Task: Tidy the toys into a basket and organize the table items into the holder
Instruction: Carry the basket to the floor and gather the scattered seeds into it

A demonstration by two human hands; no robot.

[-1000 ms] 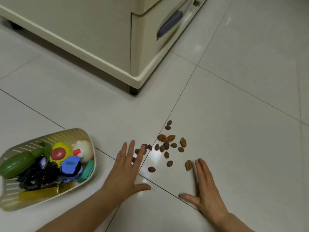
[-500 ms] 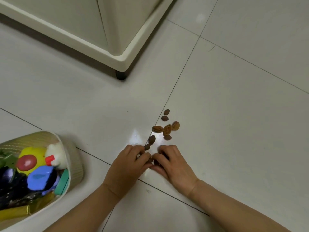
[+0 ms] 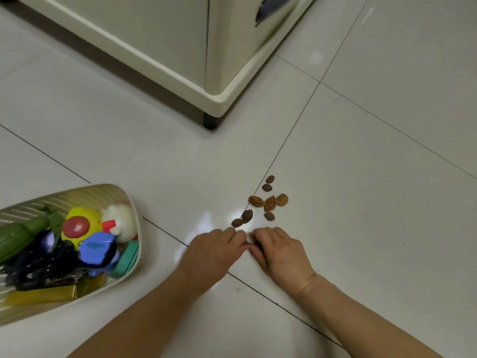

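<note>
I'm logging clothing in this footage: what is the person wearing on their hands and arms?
Nothing that shows. The left hand and right hand are ungloved. The left forearm and right forearm are bare down to the frame's edge, with no sleeve, watch or bracelet. No ring shows, though the fingers are only partly in view.

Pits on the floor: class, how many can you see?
8 pits: two dark ones farthest off, three ridged orange ones below, one dark beneath those, two by the left hand. It and the right hand may hide more.
</note>
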